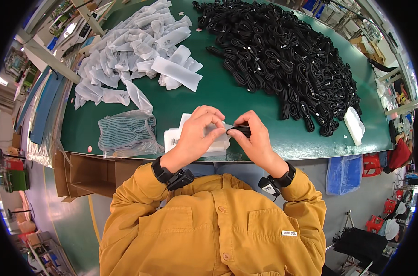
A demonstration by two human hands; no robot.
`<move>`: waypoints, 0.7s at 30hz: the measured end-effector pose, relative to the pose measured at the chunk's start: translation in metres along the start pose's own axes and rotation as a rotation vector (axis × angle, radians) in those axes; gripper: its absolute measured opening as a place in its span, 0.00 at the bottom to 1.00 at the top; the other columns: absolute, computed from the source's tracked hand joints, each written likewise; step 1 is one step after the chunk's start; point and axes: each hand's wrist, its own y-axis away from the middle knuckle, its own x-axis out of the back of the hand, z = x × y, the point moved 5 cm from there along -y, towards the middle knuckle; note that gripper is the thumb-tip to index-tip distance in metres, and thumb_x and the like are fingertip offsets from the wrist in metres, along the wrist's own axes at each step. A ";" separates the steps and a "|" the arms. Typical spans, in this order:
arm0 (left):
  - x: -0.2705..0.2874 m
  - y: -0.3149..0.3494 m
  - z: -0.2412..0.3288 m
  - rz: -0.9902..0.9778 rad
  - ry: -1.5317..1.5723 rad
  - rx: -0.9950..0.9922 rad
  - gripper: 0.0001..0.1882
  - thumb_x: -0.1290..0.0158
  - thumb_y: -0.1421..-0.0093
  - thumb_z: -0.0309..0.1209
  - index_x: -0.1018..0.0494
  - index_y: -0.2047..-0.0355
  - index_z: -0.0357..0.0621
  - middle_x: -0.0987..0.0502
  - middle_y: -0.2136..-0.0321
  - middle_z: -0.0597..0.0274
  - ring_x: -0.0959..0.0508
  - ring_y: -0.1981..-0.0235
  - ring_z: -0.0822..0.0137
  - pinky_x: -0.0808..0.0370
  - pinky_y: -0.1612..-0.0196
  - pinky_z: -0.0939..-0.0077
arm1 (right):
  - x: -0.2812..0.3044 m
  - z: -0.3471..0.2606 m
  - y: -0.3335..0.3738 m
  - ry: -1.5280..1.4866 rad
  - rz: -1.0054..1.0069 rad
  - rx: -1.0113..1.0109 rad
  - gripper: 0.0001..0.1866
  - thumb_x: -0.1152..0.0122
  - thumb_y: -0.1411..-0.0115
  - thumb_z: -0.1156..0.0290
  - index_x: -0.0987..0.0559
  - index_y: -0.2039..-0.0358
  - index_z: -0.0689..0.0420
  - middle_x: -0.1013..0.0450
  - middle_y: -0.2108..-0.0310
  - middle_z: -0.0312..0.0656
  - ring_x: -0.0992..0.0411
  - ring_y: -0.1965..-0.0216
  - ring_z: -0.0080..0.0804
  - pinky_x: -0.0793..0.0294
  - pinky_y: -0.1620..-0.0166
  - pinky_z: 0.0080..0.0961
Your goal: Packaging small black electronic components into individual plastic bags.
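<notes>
So the black cable bundle [242, 131] sits dead centre above the table's near edge, with the right hand [256, 143] pinching it between thumb and fingers. The left hand [194, 135] is just beside it at 9 o'clock, fingers curled, thumb and index pinching a translucent sleeve [228, 125] at the bundle's end. Right under both hands there's a stack of white cards [171, 139] with small dark print.

Going outward from the hands: a striped grey-green textile [126, 131] in clear plastic at 9 o'clock, a big heap of pale sleeves [135, 50] around 10 to 11, some with tiny dark printed marks, and a massive pile of black cables [287, 55] at 1, dotted with little white tags. White packet [354, 126] at 3, all on the green tabletop [259, 102].

Labelwise, the mustard jacket [223, 216] has a white chest tag [289, 233] with dark lettering at 5 o'clock, and the right wrist's black device has a white sticker [267, 186] with a dark mark
</notes>
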 end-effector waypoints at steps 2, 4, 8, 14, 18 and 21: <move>0.001 -0.005 -0.002 0.001 0.170 0.101 0.03 0.42 0.41 0.22 0.26 0.68 0.40 0.24 0.58 0.61 0.26 0.55 0.70 0.29 0.52 0.75 | -0.001 -0.001 -0.004 -0.060 0.074 -0.063 0.20 0.32 0.47 0.80 0.26 0.54 0.61 0.32 0.62 0.42 0.32 0.68 0.31 0.30 0.63 0.22; 0.007 -0.010 -0.006 0.017 0.266 0.119 0.03 0.43 0.40 0.24 0.26 0.67 0.39 0.24 0.57 0.62 0.26 0.56 0.70 0.28 0.52 0.74 | 0.002 -0.010 -0.008 -0.241 0.186 -0.038 0.17 0.32 0.47 0.80 0.25 0.56 0.61 0.32 0.62 0.43 0.31 0.68 0.32 0.30 0.64 0.23; 0.040 -0.038 -0.014 0.111 0.600 0.232 0.07 0.44 0.37 0.28 0.25 0.63 0.36 0.23 0.56 0.64 0.25 0.57 0.72 0.28 0.52 0.73 | 0.021 -0.006 -0.014 -0.055 0.212 -0.031 0.15 0.33 0.45 0.79 0.25 0.58 0.59 0.32 0.61 0.44 0.30 0.67 0.33 0.28 0.65 0.24; 0.096 -0.054 0.005 0.460 -0.152 -0.035 0.11 0.43 0.39 0.27 0.25 0.58 0.35 0.23 0.61 0.59 0.24 0.59 0.67 0.28 0.52 0.71 | 0.076 0.065 0.010 0.874 0.283 -0.098 0.15 0.32 0.45 0.73 0.24 0.58 0.56 0.31 0.61 0.45 0.30 0.64 0.44 0.27 0.65 0.34; 0.017 -0.004 -0.015 0.009 -0.260 -0.035 0.12 0.39 0.45 0.25 0.25 0.61 0.38 0.25 0.64 0.57 0.24 0.62 0.61 0.27 0.57 0.69 | 0.077 0.100 0.034 1.091 0.065 -0.240 0.15 0.31 0.48 0.72 0.25 0.61 0.57 0.33 0.64 0.47 0.32 0.61 0.47 0.29 0.61 0.39; -0.019 0.022 -0.030 -0.052 -0.366 -0.114 0.10 0.39 0.45 0.25 0.24 0.63 0.40 0.26 0.66 0.58 0.25 0.65 0.60 0.27 0.61 0.69 | 0.069 0.088 0.035 0.978 0.078 -0.212 0.13 0.32 0.49 0.74 0.26 0.64 0.56 0.33 0.66 0.46 0.34 0.61 0.49 0.30 0.61 0.41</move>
